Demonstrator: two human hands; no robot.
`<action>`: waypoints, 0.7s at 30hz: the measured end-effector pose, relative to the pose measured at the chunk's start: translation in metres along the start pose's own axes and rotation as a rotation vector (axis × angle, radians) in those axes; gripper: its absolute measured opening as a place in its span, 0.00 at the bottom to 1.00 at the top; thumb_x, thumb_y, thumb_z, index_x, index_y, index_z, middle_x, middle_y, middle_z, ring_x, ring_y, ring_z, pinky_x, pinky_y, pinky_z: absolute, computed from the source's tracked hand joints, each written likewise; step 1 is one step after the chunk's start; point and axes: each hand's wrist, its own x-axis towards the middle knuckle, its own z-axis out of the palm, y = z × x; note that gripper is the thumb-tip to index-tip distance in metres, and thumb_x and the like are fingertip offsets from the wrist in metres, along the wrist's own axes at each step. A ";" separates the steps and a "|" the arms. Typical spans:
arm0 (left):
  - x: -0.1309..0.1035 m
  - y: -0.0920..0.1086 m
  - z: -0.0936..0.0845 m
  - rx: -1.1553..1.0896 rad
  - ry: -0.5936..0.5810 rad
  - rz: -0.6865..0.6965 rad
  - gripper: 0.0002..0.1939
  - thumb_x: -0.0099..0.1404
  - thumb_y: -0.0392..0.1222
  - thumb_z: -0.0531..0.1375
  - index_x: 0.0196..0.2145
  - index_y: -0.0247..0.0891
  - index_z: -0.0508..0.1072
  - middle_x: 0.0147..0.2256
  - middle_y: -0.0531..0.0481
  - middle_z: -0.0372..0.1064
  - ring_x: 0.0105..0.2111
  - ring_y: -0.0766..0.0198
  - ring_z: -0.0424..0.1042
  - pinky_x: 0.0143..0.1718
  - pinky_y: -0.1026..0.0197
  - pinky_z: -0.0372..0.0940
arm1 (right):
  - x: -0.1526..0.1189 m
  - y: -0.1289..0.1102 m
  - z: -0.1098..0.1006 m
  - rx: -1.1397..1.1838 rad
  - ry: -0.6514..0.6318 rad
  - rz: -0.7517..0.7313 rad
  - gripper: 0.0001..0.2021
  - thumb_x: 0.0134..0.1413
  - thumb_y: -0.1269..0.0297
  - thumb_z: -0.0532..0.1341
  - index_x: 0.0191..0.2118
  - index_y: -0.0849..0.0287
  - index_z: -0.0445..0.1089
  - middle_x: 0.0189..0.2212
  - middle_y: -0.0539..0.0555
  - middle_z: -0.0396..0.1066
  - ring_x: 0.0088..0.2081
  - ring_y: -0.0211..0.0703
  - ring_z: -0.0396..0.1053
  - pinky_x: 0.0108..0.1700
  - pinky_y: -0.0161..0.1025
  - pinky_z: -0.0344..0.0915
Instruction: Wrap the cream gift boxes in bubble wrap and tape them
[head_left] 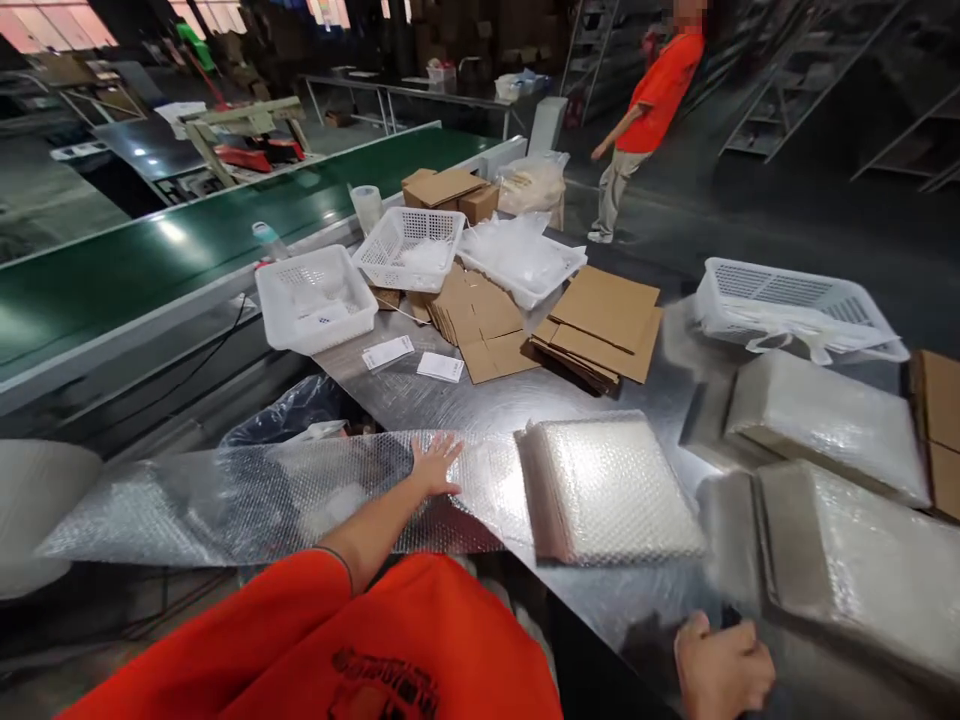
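My left hand lies flat with its fingers spread on a strip of clear bubble wrap. This strip stretches from a large white roll at the left edge to a flat bundle covered in bubble wrap on the metal table. Over the table's near right part, my right hand is closed, to the right of and nearer than the bundle. A small dark thing shows by its fingers, too unclear to name.
Two wrapped packages lie at the right, below a white basket. Flat cardboard, paper slips and white bins stand farther back. A green conveyor runs behind. A person in orange stands beyond.
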 end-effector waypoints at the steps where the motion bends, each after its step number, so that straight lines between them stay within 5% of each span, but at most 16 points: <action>1: -0.001 0.000 0.000 -0.007 -0.004 -0.022 0.55 0.56 0.60 0.67 0.72 0.50 0.42 0.73 0.49 0.27 0.70 0.28 0.27 0.62 0.20 0.28 | 0.011 -0.010 -0.003 0.032 0.046 -0.105 0.37 0.61 0.51 0.44 0.66 0.78 0.51 0.59 0.87 0.54 0.61 0.81 0.56 0.50 0.72 0.62; 4: -0.004 0.002 -0.004 -0.030 -0.033 -0.053 0.55 0.56 0.61 0.67 0.72 0.52 0.43 0.73 0.48 0.27 0.71 0.31 0.30 0.62 0.20 0.37 | 0.043 -0.049 -0.008 0.097 0.060 -0.381 0.36 0.63 0.50 0.44 0.62 0.79 0.58 0.60 0.82 0.56 0.62 0.73 0.57 0.57 0.66 0.60; 7: -0.001 0.004 -0.014 -0.041 0.047 -0.125 0.45 0.63 0.59 0.61 0.71 0.47 0.48 0.73 0.41 0.34 0.69 0.35 0.42 0.63 0.28 0.48 | 0.061 -0.091 0.000 0.037 -0.141 -0.552 0.34 0.62 0.50 0.44 0.61 0.73 0.62 0.63 0.74 0.56 0.64 0.66 0.55 0.62 0.61 0.56; 10: 0.007 0.004 -0.026 -0.024 0.164 -0.193 0.32 0.70 0.48 0.55 0.69 0.43 0.55 0.68 0.37 0.52 0.66 0.41 0.52 0.63 0.35 0.49 | 0.061 -0.120 0.015 -0.072 -0.292 -0.581 0.35 0.63 0.49 0.43 0.66 0.68 0.58 0.69 0.69 0.48 0.69 0.67 0.43 0.64 0.69 0.44; 14: 0.021 -0.005 -0.040 -0.031 0.155 -0.177 0.16 0.71 0.40 0.53 0.52 0.39 0.74 0.54 0.37 0.69 0.59 0.46 0.62 0.60 0.42 0.53 | 0.049 -0.130 0.025 -0.138 -0.267 -0.560 0.37 0.65 0.46 0.37 0.70 0.66 0.51 0.71 0.67 0.41 0.71 0.68 0.35 0.65 0.73 0.34; 17: 0.024 -0.027 -0.048 -0.090 0.127 -0.161 0.12 0.72 0.42 0.54 0.44 0.37 0.76 0.48 0.42 0.73 0.53 0.53 0.68 0.56 0.48 0.59 | 0.046 -0.129 0.023 -0.163 -0.238 -0.579 0.39 0.65 0.45 0.34 0.70 0.67 0.51 0.71 0.68 0.43 0.70 0.67 0.37 0.65 0.72 0.35; 21: -0.011 -0.091 -0.059 -0.154 0.121 -0.271 0.10 0.71 0.44 0.59 0.39 0.35 0.75 0.40 0.49 0.75 0.44 0.60 0.73 0.50 0.53 0.65 | 0.047 -0.130 0.021 -0.157 -0.212 -0.585 0.41 0.64 0.44 0.31 0.69 0.69 0.53 0.70 0.70 0.45 0.70 0.70 0.39 0.64 0.73 0.37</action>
